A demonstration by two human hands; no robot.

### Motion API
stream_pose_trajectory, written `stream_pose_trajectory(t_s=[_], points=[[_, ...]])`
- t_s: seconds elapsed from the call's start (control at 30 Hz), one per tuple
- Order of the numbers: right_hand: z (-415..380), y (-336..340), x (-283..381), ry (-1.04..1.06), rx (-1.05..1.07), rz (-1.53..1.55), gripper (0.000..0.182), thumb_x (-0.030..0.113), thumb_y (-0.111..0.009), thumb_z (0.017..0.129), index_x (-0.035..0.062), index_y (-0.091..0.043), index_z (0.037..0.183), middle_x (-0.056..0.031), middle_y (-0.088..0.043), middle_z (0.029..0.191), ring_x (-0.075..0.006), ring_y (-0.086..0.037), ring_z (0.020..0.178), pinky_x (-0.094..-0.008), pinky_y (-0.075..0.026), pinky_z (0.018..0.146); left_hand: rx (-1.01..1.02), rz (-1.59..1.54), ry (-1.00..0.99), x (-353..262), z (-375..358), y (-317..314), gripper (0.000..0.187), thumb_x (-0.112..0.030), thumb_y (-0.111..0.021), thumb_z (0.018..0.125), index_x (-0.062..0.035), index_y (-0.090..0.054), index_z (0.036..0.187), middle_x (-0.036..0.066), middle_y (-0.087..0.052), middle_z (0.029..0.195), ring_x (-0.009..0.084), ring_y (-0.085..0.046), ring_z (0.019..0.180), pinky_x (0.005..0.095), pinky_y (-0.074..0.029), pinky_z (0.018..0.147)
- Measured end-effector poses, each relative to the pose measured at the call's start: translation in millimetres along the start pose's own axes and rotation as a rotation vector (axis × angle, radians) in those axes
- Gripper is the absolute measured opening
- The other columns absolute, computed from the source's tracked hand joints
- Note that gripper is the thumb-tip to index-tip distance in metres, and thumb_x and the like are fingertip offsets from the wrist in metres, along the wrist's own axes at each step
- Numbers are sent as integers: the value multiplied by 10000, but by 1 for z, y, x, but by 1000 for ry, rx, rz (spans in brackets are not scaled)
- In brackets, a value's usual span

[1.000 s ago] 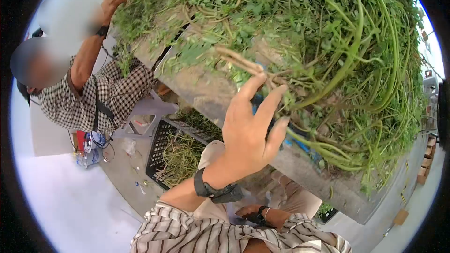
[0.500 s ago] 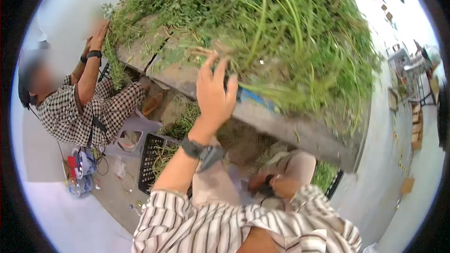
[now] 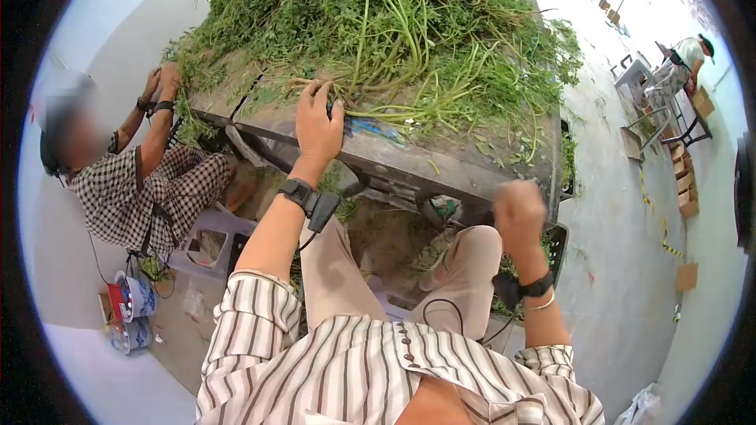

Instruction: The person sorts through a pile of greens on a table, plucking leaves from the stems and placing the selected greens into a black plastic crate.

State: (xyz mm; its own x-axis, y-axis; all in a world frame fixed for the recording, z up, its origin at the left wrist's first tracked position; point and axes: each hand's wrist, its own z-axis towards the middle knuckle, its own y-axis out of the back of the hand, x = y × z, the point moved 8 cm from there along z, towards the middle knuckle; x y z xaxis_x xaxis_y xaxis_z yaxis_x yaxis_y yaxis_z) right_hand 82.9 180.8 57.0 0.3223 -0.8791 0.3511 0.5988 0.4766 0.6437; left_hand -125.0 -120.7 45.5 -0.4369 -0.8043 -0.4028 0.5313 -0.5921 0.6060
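A big heap of leafy green stems (image 3: 394, 39) covers the tabletop. At the table's near edge, my left hand (image 3: 319, 126) curls its fingers over the pale root ends of a few stems, thumb to the right. Something small and dark shows between thumb and fingers, too little of it to name. My right hand (image 3: 520, 216) is raised in front of the table's near right corner. Motion smears its fingers; it looks bunched, and whether it holds anything is not visible. Both wrists wear black straps with small devices.
A person in a checked shirt (image 3: 118, 189) sits at the table's left side, hands by the greens. Dark crates (image 3: 557, 248) with greens stand below the table. Another person (image 3: 693, 55) is far right, near boxes (image 3: 687, 189). Patterned buckets (image 3: 138, 299) stand lower left.
My right hand has risen from my lap to the table's near right corner. My left hand has drawn its fingers closer together over the stems. The view has shifted.
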Motion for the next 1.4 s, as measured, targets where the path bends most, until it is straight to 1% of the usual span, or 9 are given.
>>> stream_pose_trajectory(t_s=[0.03,0.1,0.17,0.27,0.57,0.6,0.7,0.9,1.4], points=[[5,8,-16,-39,-62,-41,21,79,-583,780,62,-576,789,-122,-565,761,-329,-533,696,-404,-443,617,0,7,-8,-1,1,1,378,-216,-537,889,-40,-537,1223,171,-456,1290,358,-444,1174,441,-396,958],[7,13,-37,-88,-122,-78,67,106,-583,804,58,-556,765,-130,-556,744,-333,-527,684,-405,-432,600,-6,-8,2,-2,0,3,381,-218,-543,884,-40,-543,1220,166,-460,1290,348,-447,1181,433,-402,957],[3,0,-66,-268,-29,-107,204,166,-558,866,42,-490,719,-157,-519,695,-360,-512,658,-423,-408,577,-4,-4,10,0,1,3,380,-221,-542,886,-39,-545,1219,163,-462,1287,340,-449,1181,428,-404,955],[6,-5,-67,-375,40,-118,291,218,-524,912,28,-439,709,-179,-487,665,-384,-494,643,-433,-389,560,-1,-2,32,0,-2,0,379,-226,-540,888,-35,-546,1216,156,-465,1282,327,-455,1176,420,-409,951],[7,-3,-64,-311,14,-100,249,157,-537,894,7,-433,726,-195,-441,652,-381,-464,613,-420,-375,548,1,-30,58,-3,-1,1,375,-221,-543,892,14,-561,1184,164,-463,1271,340,-455,1162,417,-411,938],[8,-4,-68,-349,21,-110,249,157,-537,894,7,-433,726,-195,-441,652,-381,-464,613,-420,-375,548,38,-39,48,-4,1,-3,375,-221,-543,892,14,-561,1184,164,-463,1271,340,-455,1162,417,-411,938],[6,-8,-68,-370,57,-113,244,159,-538,894,3,-434,738,-200,-443,662,-391,-460,623,-423,-375,554,14,-69,11,-5,-2,1,399,-273,-498,927,11,-557,1201,167,-420,1303,332,-437,1185,425,-389,955],[8,-13,-75,-440,110,-201,257,239,-518,915,20,-477,787,-201,-489,698,-390,-492,658,-404,-408,579,-9,-81,-21,-4,-1,-1,396,-275,-501,929,5,-563,1202,175,-429,1284,333,-415,1196,440,-376,968],[8,-9,-68,-386,73,-165,185,209,-550,892,34,-531,834,-174,-544,703,-371,-550,671,-406,-440,585,-35,-77,-55,-2,2,1,408,-289,-522,915,17,-576,1179,165,-465,1250,333,-455,1155,432,-387,946]])
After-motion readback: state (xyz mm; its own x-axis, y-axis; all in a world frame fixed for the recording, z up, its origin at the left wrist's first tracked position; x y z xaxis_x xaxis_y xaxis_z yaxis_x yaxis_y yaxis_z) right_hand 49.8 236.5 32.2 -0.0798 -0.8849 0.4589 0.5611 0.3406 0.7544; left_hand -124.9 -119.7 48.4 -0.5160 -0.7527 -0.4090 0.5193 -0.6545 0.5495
